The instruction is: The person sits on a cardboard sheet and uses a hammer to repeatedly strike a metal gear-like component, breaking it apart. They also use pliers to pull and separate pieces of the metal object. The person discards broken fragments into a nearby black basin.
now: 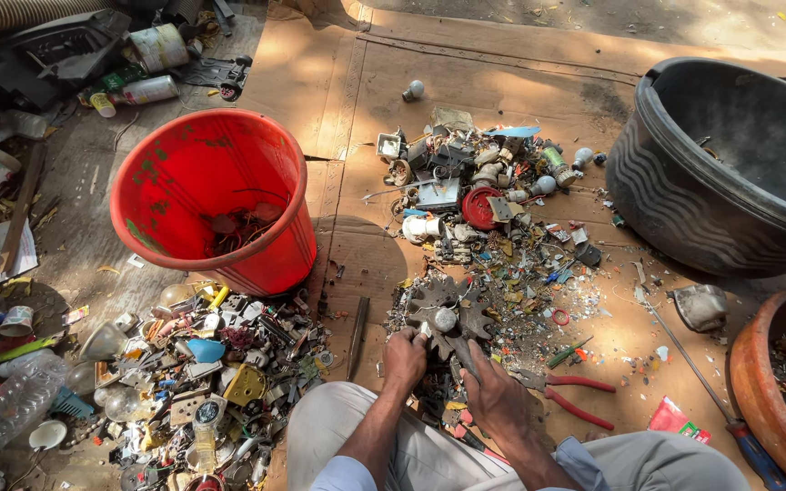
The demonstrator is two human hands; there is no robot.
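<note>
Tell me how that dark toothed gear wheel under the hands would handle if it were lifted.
The gear wheel looks like thick dark metal, so probably heavy for its size and stiff. Its jagged teeth should give grip, though grime may make it slick. The left hand and right hand both rest at its near edge, which hints it wants two hands.

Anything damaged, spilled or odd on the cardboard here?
Yes. Broken scrap lies strewn over the cardboard, with a second heap below the red bucket. One bulb sits alone, apart from the piles. Both hands, left and right, grip a gear-like metal part.
</note>
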